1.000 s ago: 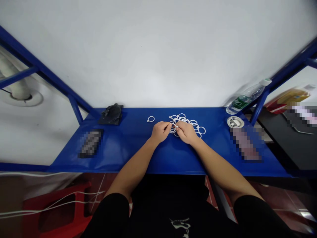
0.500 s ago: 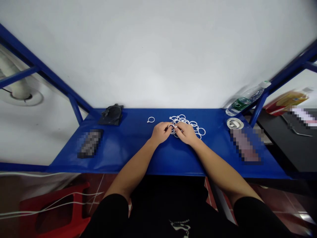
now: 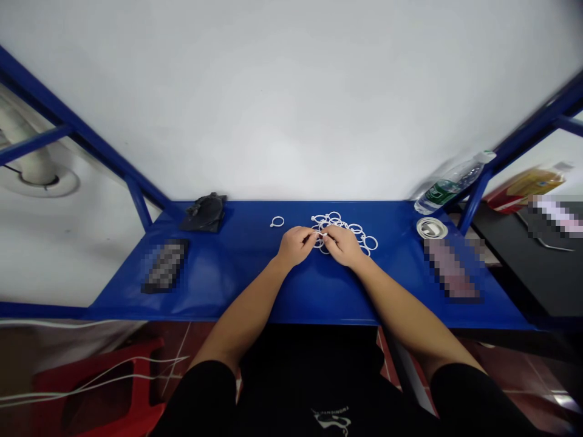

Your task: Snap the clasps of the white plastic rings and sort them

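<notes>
My left hand (image 3: 295, 246) and my right hand (image 3: 342, 244) meet over the blue table, thumbs and fingers pinched together. Between their fingertips is a thin white curtain ring (image 3: 320, 233), gripped from both sides and partly covered by the fingers. Behind and under my right hand lies a loose pile of several white curtain rings (image 3: 356, 229), each with a small knob or eyelet on its edge. A single white curtain ring (image 3: 277, 218) lies apart, beyond my left hand.
On the blue table (image 3: 246, 285), a black plastic bag (image 3: 204, 212) and a pixelated dark object (image 3: 164, 266) lie left. At right are a white tape roll (image 3: 432, 229), a leaning water bottle (image 3: 449, 187) and a blurred pinkish object (image 3: 453, 267). Blue frame bars (image 3: 139, 203) flank the table.
The curtain ring between my fingertips has turned and now looks flatter. Both hands stay nearly in place. The pile and the single ring have not moved.
</notes>
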### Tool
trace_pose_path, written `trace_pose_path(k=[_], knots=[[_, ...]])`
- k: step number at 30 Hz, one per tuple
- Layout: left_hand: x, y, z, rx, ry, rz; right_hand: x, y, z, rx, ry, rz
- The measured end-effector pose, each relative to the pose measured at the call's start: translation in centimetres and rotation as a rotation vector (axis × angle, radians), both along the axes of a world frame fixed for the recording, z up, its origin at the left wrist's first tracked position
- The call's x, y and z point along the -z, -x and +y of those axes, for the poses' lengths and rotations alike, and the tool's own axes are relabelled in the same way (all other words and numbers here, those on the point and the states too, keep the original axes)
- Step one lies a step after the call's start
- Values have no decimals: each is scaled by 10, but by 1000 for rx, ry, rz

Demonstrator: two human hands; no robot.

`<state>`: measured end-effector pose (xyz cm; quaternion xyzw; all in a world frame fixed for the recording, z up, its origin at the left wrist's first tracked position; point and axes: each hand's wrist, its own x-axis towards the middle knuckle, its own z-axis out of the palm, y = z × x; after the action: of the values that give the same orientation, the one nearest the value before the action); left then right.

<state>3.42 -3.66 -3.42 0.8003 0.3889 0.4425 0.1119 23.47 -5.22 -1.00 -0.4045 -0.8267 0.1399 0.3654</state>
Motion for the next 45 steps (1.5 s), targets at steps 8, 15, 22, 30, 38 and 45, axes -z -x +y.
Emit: trace_pose_path(k=[8,15,22,30,38,45], knots=[[0,1,0,-10,6,21,1,-1,1,2,14,3],[0,1,0,-6,-4,12,1,0,1,8,17,7],[-5,0,-1,-14,-17,28,4,-2,2,-6,-9,17],[-3,-1,0,27,-50,92,8,-2,5,33,7,37],[0,4,10,83,47,58,7,-9,10,-10,-153,76],[6,59,41,-524,206,246,9,-18,20,133,-233,20]])
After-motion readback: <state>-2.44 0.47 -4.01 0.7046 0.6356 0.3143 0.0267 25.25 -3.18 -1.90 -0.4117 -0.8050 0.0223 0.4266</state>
